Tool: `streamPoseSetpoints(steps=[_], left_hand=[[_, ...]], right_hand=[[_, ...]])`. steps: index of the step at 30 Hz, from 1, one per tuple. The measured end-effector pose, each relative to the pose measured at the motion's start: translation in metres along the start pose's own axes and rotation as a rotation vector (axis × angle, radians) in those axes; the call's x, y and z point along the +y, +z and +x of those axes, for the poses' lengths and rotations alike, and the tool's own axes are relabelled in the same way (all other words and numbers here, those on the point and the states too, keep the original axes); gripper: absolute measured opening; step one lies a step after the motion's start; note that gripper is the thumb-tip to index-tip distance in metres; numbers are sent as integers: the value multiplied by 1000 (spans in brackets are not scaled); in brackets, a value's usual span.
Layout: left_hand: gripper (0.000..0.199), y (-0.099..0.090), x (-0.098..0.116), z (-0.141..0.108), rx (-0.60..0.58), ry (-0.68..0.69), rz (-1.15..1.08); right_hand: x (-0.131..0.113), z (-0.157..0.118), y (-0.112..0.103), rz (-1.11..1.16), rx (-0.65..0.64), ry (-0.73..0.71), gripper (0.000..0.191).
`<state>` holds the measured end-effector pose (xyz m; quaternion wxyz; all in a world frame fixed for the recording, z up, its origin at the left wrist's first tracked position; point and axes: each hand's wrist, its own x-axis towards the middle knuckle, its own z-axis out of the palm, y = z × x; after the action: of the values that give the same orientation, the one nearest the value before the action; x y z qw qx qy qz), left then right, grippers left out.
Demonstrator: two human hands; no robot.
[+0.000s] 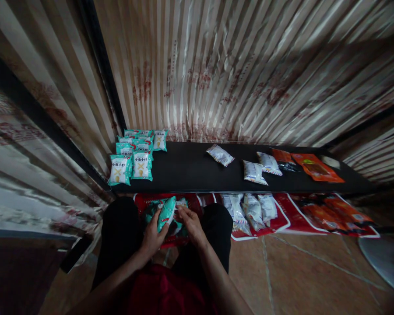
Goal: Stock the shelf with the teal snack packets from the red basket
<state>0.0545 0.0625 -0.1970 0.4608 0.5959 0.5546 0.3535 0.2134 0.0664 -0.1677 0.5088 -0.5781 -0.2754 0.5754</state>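
My left hand is wrapped round a teal snack bag, which it holds tilted between my knees. Close beside it, my right hand has its fingers bent and pressed together near another bag's edge; what they pinch is too dim to make out. Beneath both hands, more teal bags lie in a red bag on the floor, partly covered by my hands. On the black shelf's left end stand several teal and white snack bags in close rows.
The black shelf runs across in front of me. On it lie silver-white packets and orange packets. Below, red bags hold white packets and orange packets. Striped curtains and dark posts enclose the shelf.
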Motion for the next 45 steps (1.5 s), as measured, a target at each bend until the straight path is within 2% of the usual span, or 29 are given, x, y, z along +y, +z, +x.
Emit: streamPoseSetpoints(steps=[7,14,24,29,37,42,45], left_hand=[[54,-4,5,2,28,-106,-238],[56,-12,17,6,6,-195,-435],[65,-8,22,10,-7,-333,-737],[63,-8,24,13,25,-402,-788],[62,-10,33,17,15,-460,-898],[58,-12,38,19,-13,-438,-905],[58,-14,37,22,13,-402,-856]], right_hand=[[8,1,2,-47,16,-62,43],[8,1,7,-31,18,-77,47],[8,2,10,-151,67,-108,53],[4,-3,14,-155,-6,-75,48],[-2,-8,17,-18,-154,-32,50],[-3,-4,18,6,-111,-36,49],[-5,-1,17,-19,-59,-49,47]])
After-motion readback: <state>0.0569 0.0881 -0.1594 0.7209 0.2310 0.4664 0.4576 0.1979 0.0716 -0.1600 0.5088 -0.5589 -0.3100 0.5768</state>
